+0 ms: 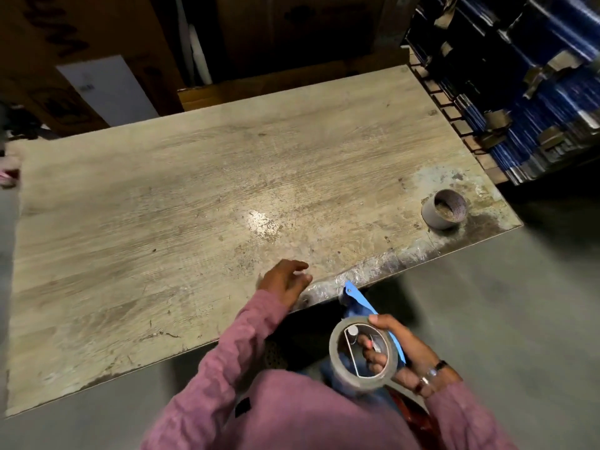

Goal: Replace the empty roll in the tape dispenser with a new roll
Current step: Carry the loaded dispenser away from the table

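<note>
Head view, single frame. Table point(194, 177) fills most of the picture: a worn, pale wood-grain top, scuffed, with its near right edge rough and wrapped in what looks like old clear tape.

I see the right hand point(402, 349) below the table's near edge, over the lap. It is closed around the new roll point(363, 352), a greyish roll of tape held with the opening facing the camera; the thumb lies over the top of the rim and the fingers curl through the core. Roll sits on the tape dispenser point(357, 300), whose blue frame sticks out above and behind the roll, toward the table edge. A metal part shows inside the roll's core; I cannot tell whether the roll is fully seated. Dispenser's handle is mostly hidden by the hand and sleeve point(461, 417).

I see the left hand point(285, 279) at the near edge of the table, just left of the dispenser's blue tip. Fingers are loosely curled, holding nothing; the frame is blurred there, so I cannot tell if the fingertips touch the wood.

Empty roll point(444, 209), a bare cardboard core, stands on its end near the table's far right corner, well apart from both hands.

Beyond the table: cardboard boxes point(81, 60) at upper left, blue bundled stock point(526, 92) at upper right. Floor point(487, 319) is grey.
</note>
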Demonstrator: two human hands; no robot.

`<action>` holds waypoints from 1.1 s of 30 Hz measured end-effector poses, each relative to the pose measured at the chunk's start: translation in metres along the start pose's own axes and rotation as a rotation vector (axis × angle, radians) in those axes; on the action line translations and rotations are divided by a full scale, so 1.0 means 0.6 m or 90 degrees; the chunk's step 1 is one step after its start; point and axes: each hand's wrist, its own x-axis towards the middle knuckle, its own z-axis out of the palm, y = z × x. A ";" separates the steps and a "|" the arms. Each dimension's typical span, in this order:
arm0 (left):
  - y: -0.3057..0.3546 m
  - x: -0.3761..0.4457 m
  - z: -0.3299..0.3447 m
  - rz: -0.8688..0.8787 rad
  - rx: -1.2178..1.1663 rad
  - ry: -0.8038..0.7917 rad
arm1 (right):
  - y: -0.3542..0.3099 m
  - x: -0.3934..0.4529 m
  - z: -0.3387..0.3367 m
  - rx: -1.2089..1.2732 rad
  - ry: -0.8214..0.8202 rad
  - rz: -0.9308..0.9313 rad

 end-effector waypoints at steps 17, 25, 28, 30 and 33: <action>0.078 -0.013 -0.019 -0.301 -0.599 -0.043 | -0.115 0.056 0.069 -0.130 -0.217 0.137; 0.080 0.036 -0.020 -0.322 -0.562 0.120 | -0.244 0.111 0.085 -0.381 -0.076 -0.072; 0.080 0.067 -0.012 -0.354 -0.595 0.129 | -0.299 0.150 0.081 -0.487 -0.045 -0.125; 0.080 0.089 -0.010 -0.348 -0.614 0.133 | -0.337 0.178 0.080 -0.573 -0.045 -0.145; 0.088 0.119 -0.017 -0.309 -0.592 0.141 | -0.388 0.213 0.086 -0.676 -0.075 -0.182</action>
